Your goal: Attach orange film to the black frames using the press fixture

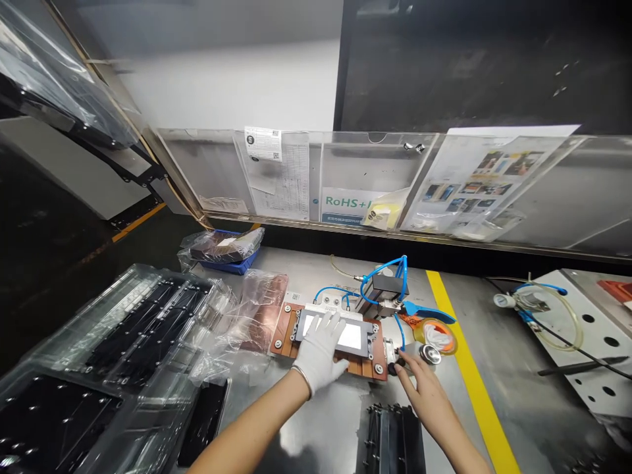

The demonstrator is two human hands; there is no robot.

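My left hand point(320, 352), in a white glove, lies flat with its fingers spread over a dark grey plate point(302, 327) with a white panel point(351, 336). The plate sits in a brown fixture point(282, 329) with metal screws at its corners. At the fixture's right end, my bare right hand point(419, 378) has its thumb and fingertips around a small black knob point(392, 368). A metal-capped bottle point(429, 354) stands just behind that hand. Blue air hoses point(380, 268) run to a black block behind the fixture.
Black parts in clear plastic trays point(148, 322) lie on the left, beside a bagged copper-coloured sheet point(266, 303). Black finned parts point(392, 438) are in front. A tape roll point(437, 336) and a yellow floor-style stripe point(469, 368) lie right. A blue bin point(239, 265) stands behind.
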